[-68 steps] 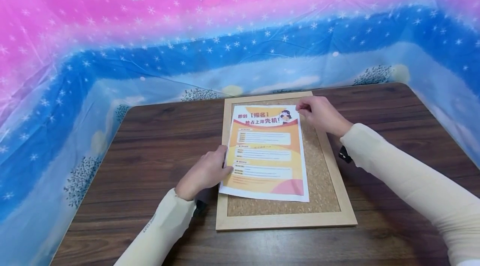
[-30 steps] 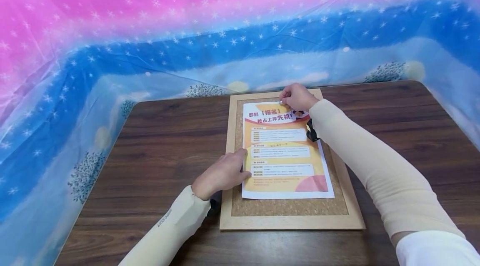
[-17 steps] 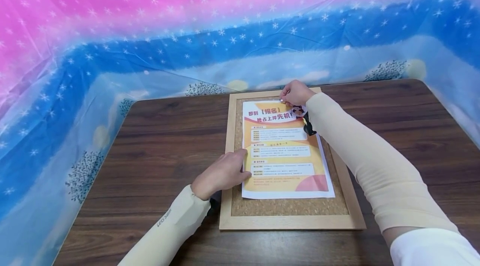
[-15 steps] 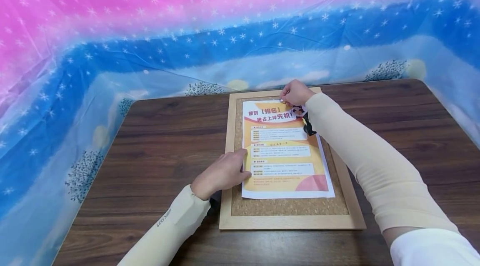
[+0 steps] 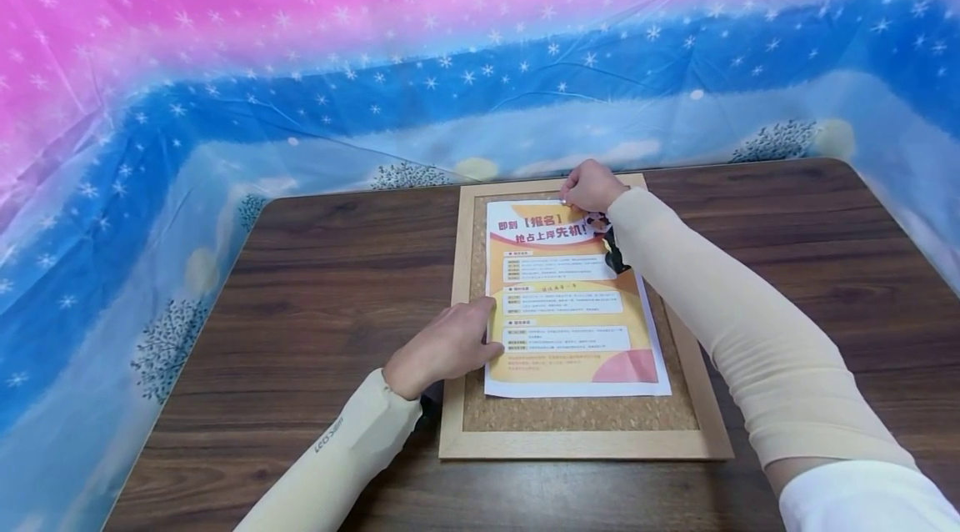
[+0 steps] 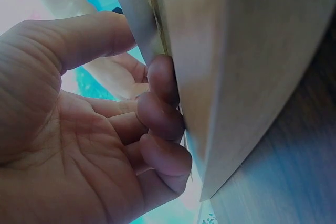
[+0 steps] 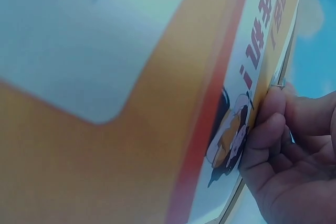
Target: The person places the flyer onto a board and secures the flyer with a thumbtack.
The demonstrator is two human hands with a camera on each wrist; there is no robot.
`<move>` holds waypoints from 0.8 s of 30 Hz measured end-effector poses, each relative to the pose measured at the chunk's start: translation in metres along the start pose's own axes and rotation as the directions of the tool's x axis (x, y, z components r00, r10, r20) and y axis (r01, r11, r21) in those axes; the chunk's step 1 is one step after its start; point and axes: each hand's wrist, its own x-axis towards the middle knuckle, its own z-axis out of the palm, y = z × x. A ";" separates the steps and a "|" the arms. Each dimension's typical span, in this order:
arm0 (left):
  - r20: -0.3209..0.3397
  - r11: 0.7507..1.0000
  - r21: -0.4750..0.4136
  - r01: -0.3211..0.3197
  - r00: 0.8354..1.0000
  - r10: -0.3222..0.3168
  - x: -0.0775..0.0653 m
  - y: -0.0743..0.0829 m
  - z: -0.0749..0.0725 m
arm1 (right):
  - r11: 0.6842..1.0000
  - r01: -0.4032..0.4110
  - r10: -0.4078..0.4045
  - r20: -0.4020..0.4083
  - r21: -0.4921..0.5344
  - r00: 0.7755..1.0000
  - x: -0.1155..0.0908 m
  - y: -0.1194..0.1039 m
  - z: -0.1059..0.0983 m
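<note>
A printed orange-and-white poster point(image 5: 566, 319) lies on a cork board point(image 5: 577, 415) with a light wooden frame point(image 5: 585, 446). My left hand point(image 5: 442, 348) rests at the poster's left edge, its thumb and fingertips touching the paper. In the left wrist view, the loosely bent fingers point(image 6: 160, 119) of that hand lie against the board. At the poster's top edge, my right hand point(image 5: 592, 186) pinches a small pushpin point(image 7: 278, 84) between thumb and forefinger. Those fingers partly hide the pin, and its point cannot be seen. The poster's upper right corner is behind the right hand and wrist.
The board lies on a dark wood-grain table point(image 5: 315, 290), its far end near the table's back edge. A pink and blue snowflake-patterned cloth point(image 5: 375, 90) hangs behind and along the left side.
Over about two seconds, the poster and left hand have shifted right, and the right hand has moved left to the top edge. During the last half second both hands stay nearly still.
</note>
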 end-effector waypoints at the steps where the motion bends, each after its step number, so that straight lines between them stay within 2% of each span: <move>1: -0.001 1.000 0.001 -0.001 1.000 0.001 0.000 0.000 0.000 | 1.000 -0.004 0.004 -0.002 0.001 1.000 0.000 0.000 0.000; 11: -0.015 1.000 0.008 -0.026 1.000 0.026 0.000 -0.001 0.001 | 1.000 -0.008 0.008 -0.009 0.024 1.000 -0.001 0.001 0.000; 18: -0.013 1.000 0.001 -0.020 1.000 0.020 0.000 -0.001 0.001 | 1.000 0.027 -0.027 -0.013 0.016 1.000 0.000 0.005 0.002; 24: -0.013 1.000 0.000 -0.018 1.000 0.018 0.000 -0.001 0.001 | 1.000 0.014 -0.013 -0.018 0.027 1.000 0.000 0.005 0.002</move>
